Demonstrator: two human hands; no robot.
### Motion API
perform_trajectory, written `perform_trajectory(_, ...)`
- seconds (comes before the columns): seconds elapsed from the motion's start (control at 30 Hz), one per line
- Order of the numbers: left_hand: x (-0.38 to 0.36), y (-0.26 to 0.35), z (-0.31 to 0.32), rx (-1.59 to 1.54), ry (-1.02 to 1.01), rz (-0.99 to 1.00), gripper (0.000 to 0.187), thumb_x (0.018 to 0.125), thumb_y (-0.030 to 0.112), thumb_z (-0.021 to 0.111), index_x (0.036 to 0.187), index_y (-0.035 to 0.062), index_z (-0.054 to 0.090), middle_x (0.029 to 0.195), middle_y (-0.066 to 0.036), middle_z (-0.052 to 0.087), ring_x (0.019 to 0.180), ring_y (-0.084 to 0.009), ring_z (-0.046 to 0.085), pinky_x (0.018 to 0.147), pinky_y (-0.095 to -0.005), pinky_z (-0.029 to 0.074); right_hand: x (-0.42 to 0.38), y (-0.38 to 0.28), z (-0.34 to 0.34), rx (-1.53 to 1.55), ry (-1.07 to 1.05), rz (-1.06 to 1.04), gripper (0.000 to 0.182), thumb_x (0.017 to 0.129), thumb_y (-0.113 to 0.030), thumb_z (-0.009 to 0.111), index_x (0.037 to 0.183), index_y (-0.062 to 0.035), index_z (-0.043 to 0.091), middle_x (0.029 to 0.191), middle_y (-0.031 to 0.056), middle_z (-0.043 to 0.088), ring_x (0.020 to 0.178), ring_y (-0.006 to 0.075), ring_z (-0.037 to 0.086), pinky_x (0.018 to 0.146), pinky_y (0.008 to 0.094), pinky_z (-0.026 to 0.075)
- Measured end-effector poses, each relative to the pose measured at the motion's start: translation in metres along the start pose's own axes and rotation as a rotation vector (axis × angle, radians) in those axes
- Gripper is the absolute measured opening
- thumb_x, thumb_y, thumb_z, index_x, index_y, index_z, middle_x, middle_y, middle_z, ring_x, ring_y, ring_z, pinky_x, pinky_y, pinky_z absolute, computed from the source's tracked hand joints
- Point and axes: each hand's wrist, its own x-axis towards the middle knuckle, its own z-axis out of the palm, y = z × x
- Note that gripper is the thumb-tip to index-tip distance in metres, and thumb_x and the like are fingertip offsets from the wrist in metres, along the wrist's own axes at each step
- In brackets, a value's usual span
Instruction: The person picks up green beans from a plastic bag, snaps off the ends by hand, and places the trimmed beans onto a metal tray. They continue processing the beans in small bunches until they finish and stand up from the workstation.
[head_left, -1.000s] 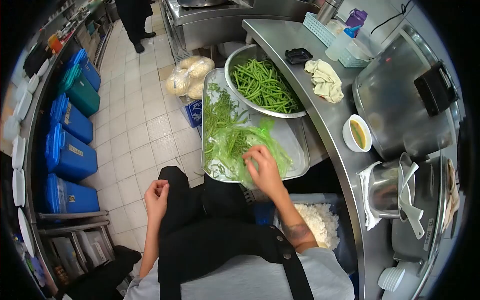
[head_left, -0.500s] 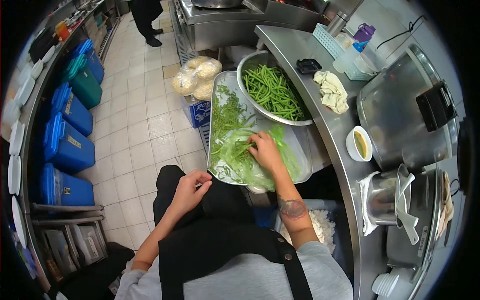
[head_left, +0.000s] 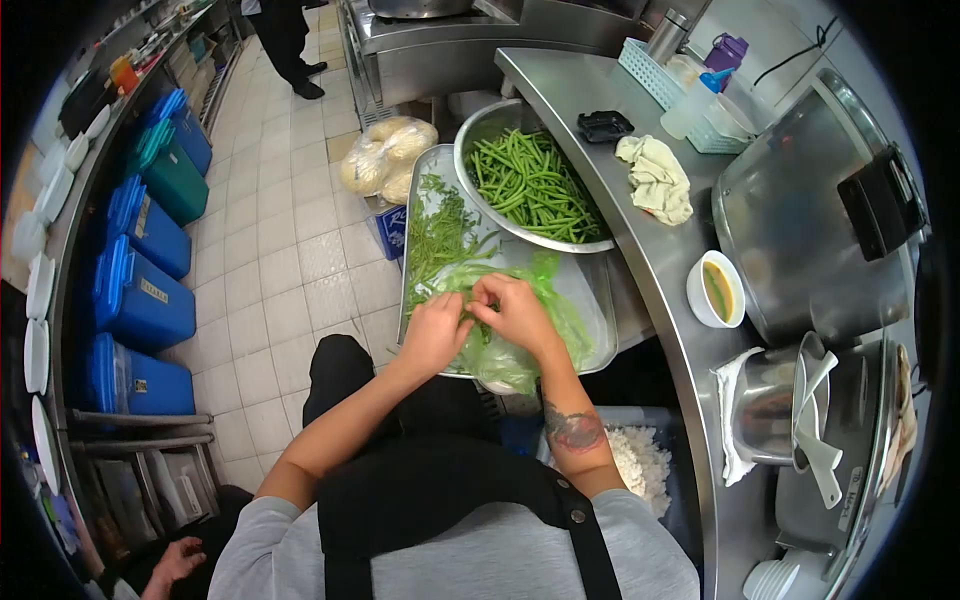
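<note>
My left hand (head_left: 433, 333) and my right hand (head_left: 508, 310) meet over the near part of a metal tray (head_left: 592, 325). Their fingers are closed in a pinch, fingertips almost touching; whatever lies between them is too small and covered to name. Beneath them a crumpled light-green plastic bag (head_left: 560, 318) spreads across the tray. Thin green sprigs (head_left: 440, 240) are heaped along the tray's left side. A big steel bowl (head_left: 466, 185) full of green beans (head_left: 535, 185) rests at the tray's far right end.
A steel counter (head_left: 640, 190) curves along the right, bearing a cloth (head_left: 655, 178), a white cup (head_left: 715, 290) and a large pot (head_left: 790, 210). Blue bins (head_left: 150, 300) line the left. Another person's hand (head_left: 180, 558) shows at lower left; someone (head_left: 285, 45) stands far ahead.
My left hand has moved right and forward from the tray's edge to join my right hand, its fingers now pinched. Another person's hand has appeared at the lower left.
</note>
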Motion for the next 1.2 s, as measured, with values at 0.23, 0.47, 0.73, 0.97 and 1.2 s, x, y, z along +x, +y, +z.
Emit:
perform_trajectory(0.23,0.001,-0.011,0.009,-0.303,0.001,-0.251,0.016,0.088,0.013,0.055,0.090,-0.0020,0.060,0.072,-0.018,0.060,0.066,-0.0315,0.060,0.062,-0.0396,0.045,-0.001,0.004,-0.003,-0.013,0.009,0.008,0.012,0.077,-0.007,0.065,0.084,0.0018,0.061,0.071,0.0139,0.058,0.063,0.0283,0.058,0.062,0.0363,0.047)
perform_trajectory(0.47,-0.008,-0.024,0.007,-0.561,-0.022,-0.385,0.022,0.093,0.018,0.050,0.090,-0.0011,0.062,0.069,-0.016,0.061,0.061,-0.0249,0.060,0.058,-0.0351,0.045,-0.002,-0.007,-0.003,0.000,0.019,-0.033,0.017,0.077,-0.008,0.066,0.092,-0.0005,0.063,0.079,0.0133,0.057,0.070,0.0275,0.059,0.066,0.0356,0.048)
perform_trajectory(0.73,-0.015,-0.012,0.000,-0.467,-0.102,-0.277,0.020,0.090,0.016,0.054,0.088,-0.0028,0.060,0.077,-0.020,0.060,0.069,-0.0319,0.060,0.062,-0.0397,0.044,-0.001,-0.019,-0.001,0.131,0.020,-0.097,0.017,0.077,-0.008,0.068,0.092,-0.0011,0.064,0.078,0.0107,0.056,0.068,0.0209,0.060,0.062,0.0322,0.049)
perform_trajectory(0.97,-0.024,-0.005,-0.018,-0.345,-0.080,-0.339,0.015,0.084,0.012,0.060,0.087,-0.0030,0.059,0.077,-0.021,0.057,0.070,-0.0368,0.058,0.062,-0.0417,0.044,-0.002,-0.019,0.004,0.102,-0.066,-0.092,0.009,0.077,-0.006,0.068,0.081,0.0000,0.062,0.074,0.0092,0.056,0.063,0.0191,0.056,0.059,0.0297,0.046)
perform_trajectory(1.2,-0.030,0.000,-0.028,-0.176,0.051,-0.211,0.015,0.084,0.014,0.062,0.090,0.0001,0.060,0.076,-0.017,0.055,0.066,-0.0328,0.056,0.058,-0.0401,0.042,-0.003,-0.015,0.008,0.052,-0.112,-0.074,0.010,0.080,-0.008,0.065,0.082,0.0005,0.061,0.073,0.0111,0.056,0.064,0.0221,0.056,0.060,0.0323,0.046)
